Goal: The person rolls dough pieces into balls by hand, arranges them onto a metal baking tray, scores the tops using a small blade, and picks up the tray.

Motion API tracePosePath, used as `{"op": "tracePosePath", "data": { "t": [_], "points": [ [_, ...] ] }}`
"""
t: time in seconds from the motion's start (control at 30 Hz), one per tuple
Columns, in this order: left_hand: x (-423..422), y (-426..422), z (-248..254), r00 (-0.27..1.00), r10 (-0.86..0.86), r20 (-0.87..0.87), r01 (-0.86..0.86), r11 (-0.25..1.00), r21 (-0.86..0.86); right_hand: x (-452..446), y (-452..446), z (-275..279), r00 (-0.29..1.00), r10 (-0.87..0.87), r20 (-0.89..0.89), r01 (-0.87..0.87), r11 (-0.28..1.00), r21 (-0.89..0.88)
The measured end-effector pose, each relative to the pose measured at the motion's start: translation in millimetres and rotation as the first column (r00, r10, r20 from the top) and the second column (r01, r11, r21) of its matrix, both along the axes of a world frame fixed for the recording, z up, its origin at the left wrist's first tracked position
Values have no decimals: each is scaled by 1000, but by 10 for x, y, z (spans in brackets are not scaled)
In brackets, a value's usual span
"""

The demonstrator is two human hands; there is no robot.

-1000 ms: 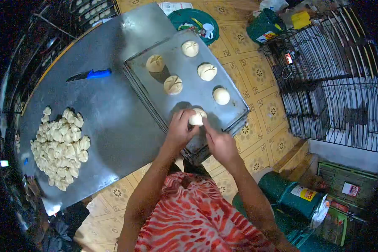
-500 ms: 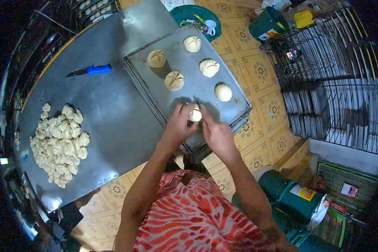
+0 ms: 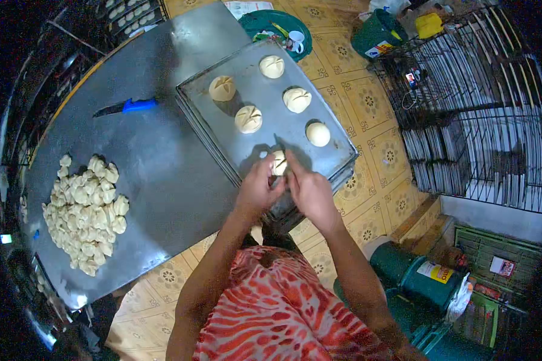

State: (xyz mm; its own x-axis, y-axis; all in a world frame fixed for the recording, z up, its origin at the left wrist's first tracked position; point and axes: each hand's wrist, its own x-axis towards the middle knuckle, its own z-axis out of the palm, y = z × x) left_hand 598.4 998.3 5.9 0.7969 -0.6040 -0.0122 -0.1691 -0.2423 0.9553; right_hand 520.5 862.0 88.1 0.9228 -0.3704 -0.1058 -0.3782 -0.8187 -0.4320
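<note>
On the metal tray [image 3: 271, 129], my left hand [image 3: 258, 188] curls its fingers around the left side of a pale dough ball [image 3: 279, 163] with dark cut lines on top. My right hand [image 3: 311, 191] is closed at the ball's right side, index finger extended along a thin dark blade [image 3: 278, 141] whose tip shows past the ball; its handle is hidden. Farther up the tray lie several dough balls with scored tops, such as one [image 3: 249, 120] just above my hands. A smooth, unscored ball [image 3: 318, 134] sits near the tray's right edge.
A heap of dough pieces [image 3: 85, 210] and a blue-handled knife [image 3: 126, 107] lie on the metal table [image 3: 162, 156]. Beyond the tray is a green basin [image 3: 301, 30] with a white cup. Wire racks [image 3: 464, 120] and green buckets [image 3: 427, 283] stand at right.
My right hand has shifted slightly left and up over the ball, and the blade has come into sight. Dark cut lines now show on the held ball's top.
</note>
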Motion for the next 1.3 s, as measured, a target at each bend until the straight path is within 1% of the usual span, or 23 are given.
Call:
{"op": "tracePosePath", "data": {
  "t": [0.1, 0.17, 0.23, 0.27, 0.3, 0.33, 0.43, 0.53, 0.57, 0.63, 0.7, 0.73, 0.83, 0.9, 0.93, 0.97, 1.0, 1.03, 1.1, 1.17, 1.2, 1.27, 1.3],
  "points": [
    [89, -9, -8, 996, -12, 84, 10, 1000, 28, -169, 31, -8, 998, 31, 47, -32, 999, 11],
    [102, -9, -30, 995, 8, 100, -10, 1000, 22, -516, 88, 293, 965, 51, -256, -64, 997, -42],
    [88, 19, 122, 994, 22, 110, -25, 999, 26, -837, 67, 530, 931, 69, -358, -47, 996, 69],
    [81, 51, 288, 1000, 3, -1, -3, 996, 90, -912, 13, 541, 931, 65, -359, -43, 997, 68],
    [58, 48, 413, 994, -8, -111, 25, 988, 152, -974, -59, 520, 983, -2, -184, 9, 999, 40],
    [-29, 13, 437, 994, -9, -106, 26, 988, 151, -1000, -145, 476, 998, -63, 2, 63, 998, 22],
    [-360, -274, 487, 997, -53, -47, 58, 992, 115, -857, -563, 255, 990, -34, 134, 28, 999, 46],
    [-487, -775, 396, 971, -24, 237, 29, 999, -18, -697, -953, 62, 996, -23, 92, 19, 999, 41],
    [-465, -942, 370, 972, -17, 236, 19, 1000, -9, -621, -1064, 7, 996, -24, 87, 20, 998, 55],
    [-380, -1264, 265, 927, 156, 340, -143, 988, -63, -354, -1224, 98, 999, -25, 37, 22, 997, 78],
    [-288, -1476, 13, 921, 202, 334, -189, 979, -71, -124, -1352, 99, 994, 71, 80, -75, 996, 49],
    [-217, -1541, -118, 922, 214, 323, -200, 977, -75, -42, -1424, -30, 991, 125, 41, -123, 991, -58],
    [-147, -1580, -201, 939, 238, 246, -220, 970, -98, -45, -1566, -246, 978, 194, 83, -194, 981, -8],
    [-164, -1597, -209, 936, 186, 298, -215, 974, 70, -403, -1630, -82, 963, 237, -127, -246, 967, -59],
    [-194, -1634, -218, 959, 248, 139, -252, 968, 11, -567, -1656, 111, 923, 224, -313, -255, 965, -60],
    [-241, -1625, -231, 956, 292, -27, -293, 956, -27, -755, -1716, 101, 936, 202, -289, -219, 975, -27],
    [-278, -1587, -311, 962, 270, -30, -272, 961, -48, -944, -1776, 93, 947, 180, -265, -184, 983, 7],
    [-307, -1554, -439, 957, 265, -121, -270, 962, -30, -853, -1667, 465, 975, 147, -167, -139, 989, 57],
    [-347, -1576, -355, 942, 263, -210, -271, 963, -12, -803, -1682, 424, 989, 134, -65, -131, 990, 55],
    [-354, -1554, 75, 951, 297, 85, -299, 954, 8, -729, -1688, 345, 991, 131, 39, -134, 989, 69],
    [-352, -1547, 62, 952, 294, 88, -296, 955, 14, -659, -1669, 293, 989, 120, 85, -129, 985, 111],
    [-313, -1514, 5, 927, 226, 298, -258, 964, 71, -608, -1681, 195, 985, 113, 133, -134, 979, 157],
    [-312, -1531, 9, 924, 239, 298, -273, 959, 80, -602, -1694, 134, 986, 105, 133, -124, 982, 144]
  ]
}}
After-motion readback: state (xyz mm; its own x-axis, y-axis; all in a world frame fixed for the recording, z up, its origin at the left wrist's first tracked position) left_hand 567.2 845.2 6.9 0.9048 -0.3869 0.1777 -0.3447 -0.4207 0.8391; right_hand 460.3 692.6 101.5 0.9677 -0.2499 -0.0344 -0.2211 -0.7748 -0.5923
